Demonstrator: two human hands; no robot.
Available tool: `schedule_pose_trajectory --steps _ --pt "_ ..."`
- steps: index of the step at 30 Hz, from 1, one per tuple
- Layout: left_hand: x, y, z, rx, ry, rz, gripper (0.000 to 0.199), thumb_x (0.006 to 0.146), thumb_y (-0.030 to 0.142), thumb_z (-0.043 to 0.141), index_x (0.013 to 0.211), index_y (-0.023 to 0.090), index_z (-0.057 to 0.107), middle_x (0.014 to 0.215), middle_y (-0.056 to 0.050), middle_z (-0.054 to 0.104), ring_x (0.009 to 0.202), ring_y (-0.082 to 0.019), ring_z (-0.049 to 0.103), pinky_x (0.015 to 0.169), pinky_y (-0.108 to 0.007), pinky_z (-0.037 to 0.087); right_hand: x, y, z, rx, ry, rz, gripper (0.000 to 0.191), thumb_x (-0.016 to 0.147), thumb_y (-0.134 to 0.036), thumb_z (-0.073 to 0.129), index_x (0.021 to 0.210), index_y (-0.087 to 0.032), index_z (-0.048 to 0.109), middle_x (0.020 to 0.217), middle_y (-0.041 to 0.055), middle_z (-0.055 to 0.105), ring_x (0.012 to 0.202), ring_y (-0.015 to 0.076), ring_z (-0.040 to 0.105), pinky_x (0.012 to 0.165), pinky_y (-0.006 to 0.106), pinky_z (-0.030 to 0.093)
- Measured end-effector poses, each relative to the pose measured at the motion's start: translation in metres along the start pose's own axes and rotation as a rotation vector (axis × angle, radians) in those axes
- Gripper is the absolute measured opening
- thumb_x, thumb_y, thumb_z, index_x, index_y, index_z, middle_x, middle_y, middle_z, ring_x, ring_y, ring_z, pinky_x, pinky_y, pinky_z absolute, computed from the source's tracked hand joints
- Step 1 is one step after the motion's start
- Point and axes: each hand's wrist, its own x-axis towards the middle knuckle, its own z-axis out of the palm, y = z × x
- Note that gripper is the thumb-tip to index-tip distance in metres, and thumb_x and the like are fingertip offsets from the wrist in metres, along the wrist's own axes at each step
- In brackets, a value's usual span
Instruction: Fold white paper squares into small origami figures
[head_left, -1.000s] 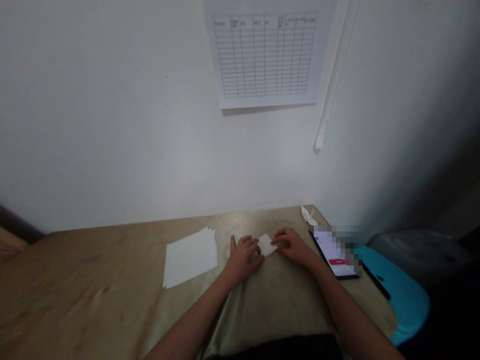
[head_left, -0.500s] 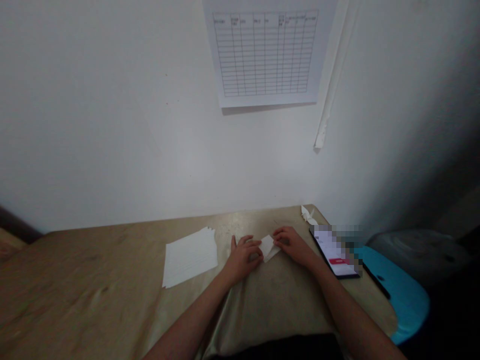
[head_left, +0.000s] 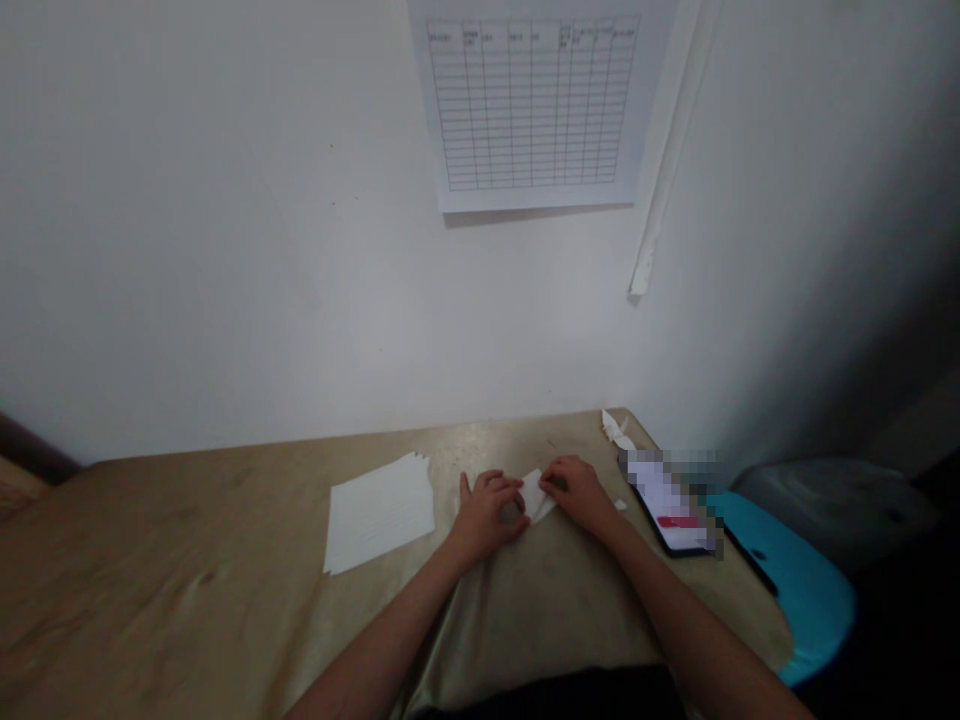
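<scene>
Paper [head_left: 531,497]: between the hands, touching both; long axis unclear.
Left hand [head_left: 489,510]: fingers spread, at its left edge.
Right hand [head_left: 576,492]: fingertips pinching its far-right edge.

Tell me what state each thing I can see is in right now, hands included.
Left hand: thumb and forefinger apart, at the small paper
Right hand: fingertips pinching the small paper
Small paper: partly folded
Paper stack: flat, edges uneven
Device: screen lit, partly pixelated
Tablecloth: wrinkled
Printed chart: hanging, rows look blank
</scene>
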Motion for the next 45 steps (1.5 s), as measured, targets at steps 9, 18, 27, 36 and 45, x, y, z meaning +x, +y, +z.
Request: schedule_pose_trajectory --steps 9,18,27,36,45 --pt "0.001 0.000 0.002 0.001 0.004 -0.018 0.016 0.075 0.035 0.075 0.090 0.031 0.070 0.133 0.001 0.064 0.135 -0.033 0.039 0.110 -0.077 -0.001 -0.005 -0.013 0.002 -0.127 0.021 0.043 0.009 0.087 -0.026 0.064 0.088 -0.023 0.073 0.100 0.0051 0.068 0.106 0.0221 0.055 0.099 0.039 0.033" --pt "-0.001 0.003 0.000 -0.005 0.006 -0.014 0.011 0.082 0.033 0.066 0.093 0.031 0.070 0.134 0.000 0.063 0.135 -0.031 0.039 0.112 -0.075 -0.001 -0.005 -0.015 0.003 -0.146 0.033 0.046 0.008 0.087 -0.026 0.064 0.086 -0.023 0.071 0.099 0.0046 0.068 0.106 0.0227 0.055 0.099 0.040 0.031" --pt "0.004 0.011 0.003 -0.013 0.062 -0.054 0.018 0.082 0.045 0.070 0.083 0.027 0.069 0.124 -0.001 0.065 0.127 -0.030 0.046 0.109 -0.078 0.000 -0.006 -0.016 0.003 -0.156 0.031 0.071 0.007 0.086 -0.027 0.065 0.084 -0.024 0.071 0.099 0.0039 0.068 0.106 0.0226 0.055 0.101 0.041 0.029" --pt "0.002 0.014 0.003 0.006 0.047 -0.063 0.024 0.075 0.047 0.077 0.086 0.028 0.067 0.127 -0.001 0.062 0.129 -0.032 0.043 0.109 -0.079 -0.002 -0.007 -0.011 0.007 -0.172 0.080 0.092 0.010 0.086 -0.032 0.066 0.083 -0.024 0.071 0.098 0.0049 0.070 0.106 0.0248 0.055 0.102 0.045 0.026" --pt "0.003 0.012 0.005 0.008 0.053 -0.056 0.022 0.076 0.044 0.076 0.088 0.028 0.066 0.127 0.000 0.061 0.130 -0.031 0.043 0.109 -0.079 -0.002 -0.008 -0.014 0.009 -0.191 0.088 0.100 0.010 0.088 -0.032 0.064 0.084 -0.024 0.069 0.101 0.0054 0.069 0.108 0.0254 0.053 0.102 0.047 0.026"
